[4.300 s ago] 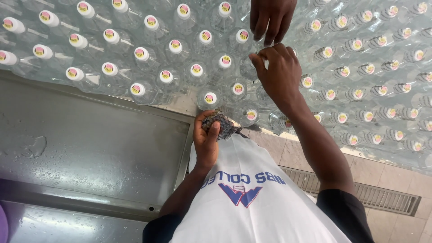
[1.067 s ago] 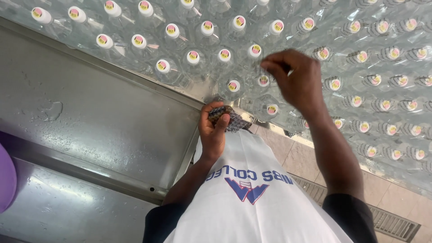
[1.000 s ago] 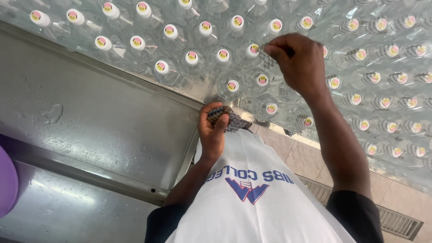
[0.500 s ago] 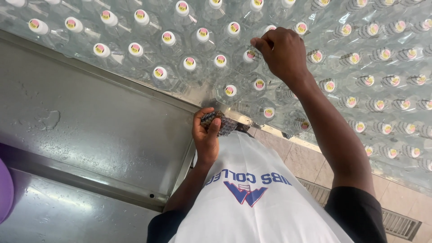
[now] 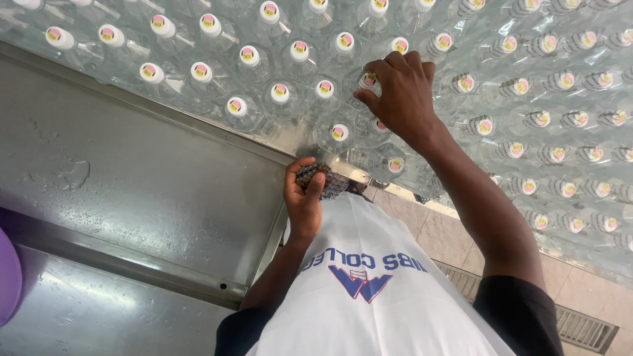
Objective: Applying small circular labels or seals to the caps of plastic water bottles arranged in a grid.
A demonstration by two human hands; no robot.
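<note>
Nearest the camera, the white apron (image 5: 369, 290) with a blue and red emblem is covering the person's front, over dark sleeves. Just beyond it the left hand (image 5: 304, 198) is curling shut around one small stack of patterned seal bands (image 5: 323, 179), thumb pressing on top, right at the edge of the steel bench (image 5: 145, 178). That bench is lying wet, with beads and smears of water across its grey sheet; a raised steel rail is running along its near side, and a sliver of something purple (image 5: 8, 277) is showing at the left border.

Farther out, the right hand (image 5: 399, 92) is reaching over the crowd of clear plastic bottles (image 5: 244, 112), its fingertips pinching together on the white cap of one bottle (image 5: 368, 80). Roughly twenty bottles to the left of that hand are standing bare-capped, white with pink and yellow stickers; those to the right, some three dozen in view, are wearing ribbed sleeves around their caps. An exact count is not possible, since the rows are running off the frame.

Below the right arm, beige floor tiles (image 5: 435, 231) and one long metal drain grate (image 5: 580, 323) are showing.
</note>
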